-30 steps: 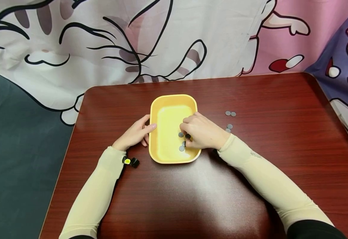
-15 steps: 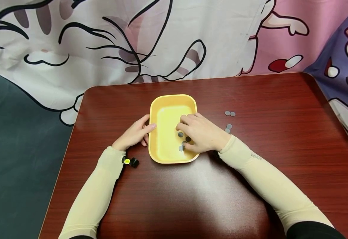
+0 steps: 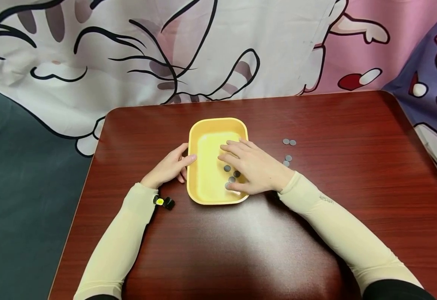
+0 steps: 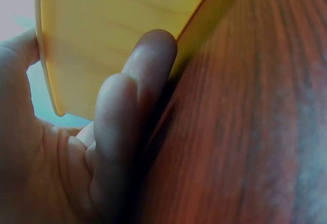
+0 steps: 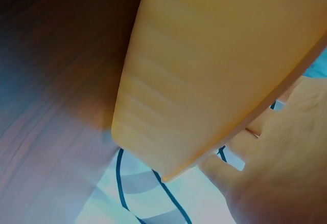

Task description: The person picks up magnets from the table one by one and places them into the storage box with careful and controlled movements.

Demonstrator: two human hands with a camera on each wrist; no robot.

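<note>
A yellow rectangular tray stands on the table in the head view. My left hand holds its left side, thumb over the rim and fingers along the outer wall; the left wrist view shows those fingers against the yellow side. Over the tray's right half, my right hand is spread with nothing gripped. Small grey coin-like discs lie on the tray floor beneath it, several of them, one partly covered by the thumb. In the right wrist view the hand reaches over the tray's rim.
To the right of the tray, more grey discs lie on the dark red wooden table in two small groups. A small black device sits at the left wrist. Behind the table hangs a cartoon-printed cloth.
My right hand has uncurled from a pinch over the tray, its fingers spreading and the hand shifting slightly toward me. The left hand and tray have stayed put.
</note>
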